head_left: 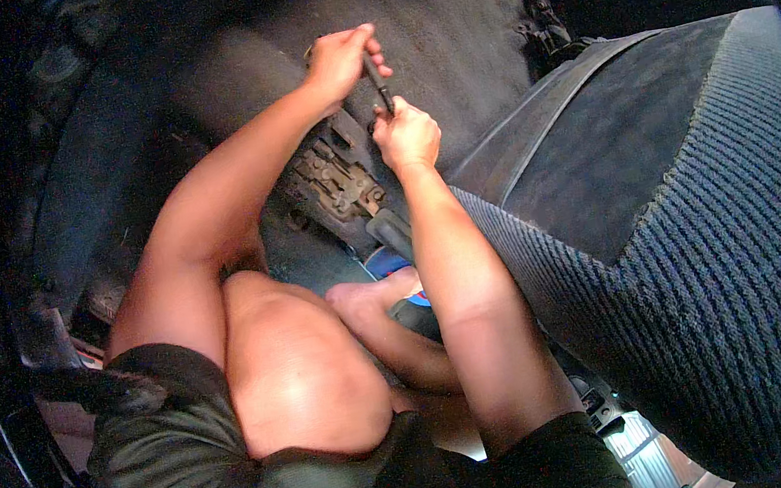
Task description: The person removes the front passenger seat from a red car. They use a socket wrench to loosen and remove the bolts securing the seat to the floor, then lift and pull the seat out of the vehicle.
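Note:
Above the centre tunnel of a car interior, a thin dark rod-shaped tool (383, 90) slants between my two hands. My left hand (341, 65) is closed at its upper end, its fingers curled around it. Close below, my right hand (409, 135) is closed around the lower end, which its fingers mostly hide. The tool's exact kind does not show. Just left of my right wrist lies a rusty metal mechanism (339, 179), bolted along the tunnel. A dark lever grip (391, 231), like a handbrake handle, extends from it toward me.
A seat (691, 252) with ribbed grey fabric fills the right side, close to my right forearm. Worn dark carpet (461, 34) covers the floor beyond my hands. My bent knee (322, 393) rises between my arms. A blue item (385, 263) lies beside my foot.

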`<state>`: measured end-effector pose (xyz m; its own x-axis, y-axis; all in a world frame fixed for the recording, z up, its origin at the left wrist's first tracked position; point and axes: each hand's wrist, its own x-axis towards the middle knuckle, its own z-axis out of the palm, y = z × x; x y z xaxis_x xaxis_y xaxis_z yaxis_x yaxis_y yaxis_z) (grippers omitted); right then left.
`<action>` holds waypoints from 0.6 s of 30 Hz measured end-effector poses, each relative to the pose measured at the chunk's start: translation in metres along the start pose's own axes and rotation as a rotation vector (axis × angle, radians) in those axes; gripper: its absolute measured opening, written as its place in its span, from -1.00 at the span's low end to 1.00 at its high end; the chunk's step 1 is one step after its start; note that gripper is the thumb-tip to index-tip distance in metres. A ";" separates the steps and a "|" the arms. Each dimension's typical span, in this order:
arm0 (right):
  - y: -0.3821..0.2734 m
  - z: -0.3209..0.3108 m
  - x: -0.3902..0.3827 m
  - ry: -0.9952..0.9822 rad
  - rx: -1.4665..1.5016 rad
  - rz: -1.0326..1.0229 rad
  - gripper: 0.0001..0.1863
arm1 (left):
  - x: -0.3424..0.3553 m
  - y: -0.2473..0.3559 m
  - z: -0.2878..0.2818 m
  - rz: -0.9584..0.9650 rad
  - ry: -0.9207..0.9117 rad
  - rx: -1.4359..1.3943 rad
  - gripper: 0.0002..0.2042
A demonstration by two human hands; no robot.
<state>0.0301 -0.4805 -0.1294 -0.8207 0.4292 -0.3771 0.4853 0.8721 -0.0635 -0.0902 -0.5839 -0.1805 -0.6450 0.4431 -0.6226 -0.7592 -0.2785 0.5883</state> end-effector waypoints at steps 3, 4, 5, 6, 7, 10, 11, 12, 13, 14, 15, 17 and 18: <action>0.007 0.003 -0.006 -0.040 -0.064 -0.212 -0.69 | -0.044 -0.003 -0.035 -0.066 0.097 -0.015 -0.63; 0.007 0.000 -0.006 -0.062 -0.079 -0.248 -0.68 | -0.056 -0.003 -0.040 -0.099 0.131 -0.050 -0.63; 0.007 -0.003 -0.006 -0.085 -0.095 -0.283 -0.67 | -0.061 -0.001 -0.041 -0.086 0.142 -0.047 -0.64; 0.004 -0.005 -0.006 -0.142 -0.087 -0.218 -0.64 | -0.067 -0.004 -0.042 -0.077 0.153 -0.044 -0.65; 0.000 -0.008 -0.006 -0.160 -0.071 -0.158 -0.63 | -0.068 -0.007 -0.042 -0.069 0.165 -0.042 -0.66; -0.009 -0.015 -0.002 -0.186 -0.002 0.038 -0.57 | -0.049 -0.013 -0.028 0.031 0.160 -0.032 -0.71; -0.010 -0.014 0.001 -0.170 0.032 0.124 -0.54 | -0.041 -0.015 -0.018 0.078 0.155 -0.024 -0.69; -0.010 -0.013 0.005 -0.151 0.066 0.212 -0.52 | -0.033 -0.007 -0.003 0.027 0.096 -0.050 -0.59; -0.009 -0.009 0.009 -0.045 0.128 0.335 -0.51 | -0.016 -0.009 0.013 0.014 0.001 -0.037 -0.52; -0.007 -0.001 0.013 0.061 0.190 0.455 -0.50 | 0.003 -0.013 0.027 -0.030 -0.121 0.095 -0.52; -0.003 0.003 0.015 0.169 0.248 0.578 -0.49 | 0.013 -0.009 0.051 -0.106 -0.200 0.148 -0.51; 0.000 -0.009 0.019 0.121 0.421 0.749 -0.46 | 0.040 -0.015 0.095 -0.248 -0.375 0.204 -0.48; -0.001 -0.005 0.021 0.141 0.491 0.805 -0.45 | 0.049 -0.020 0.112 -0.292 -0.402 0.211 -0.51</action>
<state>0.0109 -0.4714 -0.1331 -0.1982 0.9102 -0.3635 0.9666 0.1200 -0.2266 -0.0966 -0.4618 -0.1650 -0.2942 0.7790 -0.5537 -0.8412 0.0640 0.5370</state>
